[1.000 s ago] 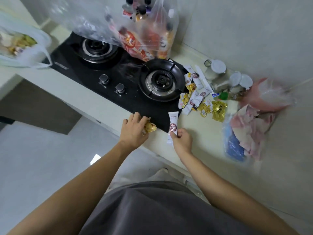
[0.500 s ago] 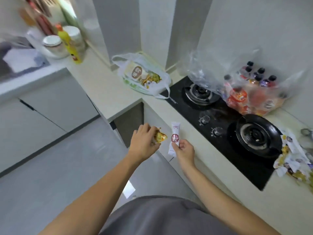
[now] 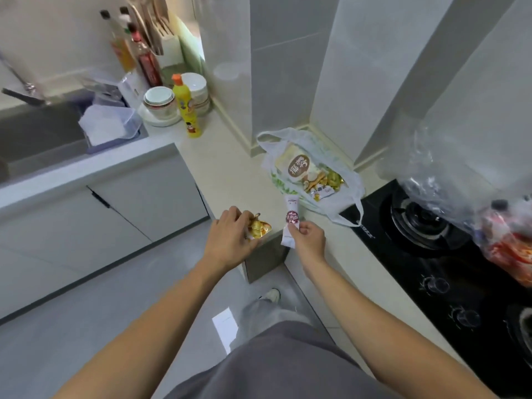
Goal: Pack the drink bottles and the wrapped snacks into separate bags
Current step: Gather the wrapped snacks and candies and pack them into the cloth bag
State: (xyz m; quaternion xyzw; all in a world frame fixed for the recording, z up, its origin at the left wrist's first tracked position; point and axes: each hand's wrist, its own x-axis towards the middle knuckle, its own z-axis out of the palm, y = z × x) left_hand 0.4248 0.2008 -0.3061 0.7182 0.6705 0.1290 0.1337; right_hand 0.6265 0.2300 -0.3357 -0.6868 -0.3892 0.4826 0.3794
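Note:
My left hand (image 3: 230, 237) grips a small gold-wrapped snack (image 3: 260, 228) above the counter's corner. Beside it, my right hand (image 3: 308, 240) pinches a long white snack stick (image 3: 291, 223) with a red round label. Just beyond both hands, a white plastic bag (image 3: 349, 182) lies open on the counter with several wrapped snacks inside. At the right edge a clear plastic bag (image 3: 437, 174) stands on the black stove, holding drink bottles (image 3: 512, 240) with dark caps and red-orange labels.
The black gas stove (image 3: 417, 254) fills the right side, with a burner and knobs. A yellow dish-soap bottle (image 3: 188, 110), stacked bowls (image 3: 159, 103), sauce bottles (image 3: 145, 59) and a sink (image 3: 43, 131) sit at the back left. The counter (image 3: 224, 168) turns a corner under my hands.
The view swung left from the stove and loose snack pile to the white snack bag. Both hands carried their snacks leftward, keeping their hold.

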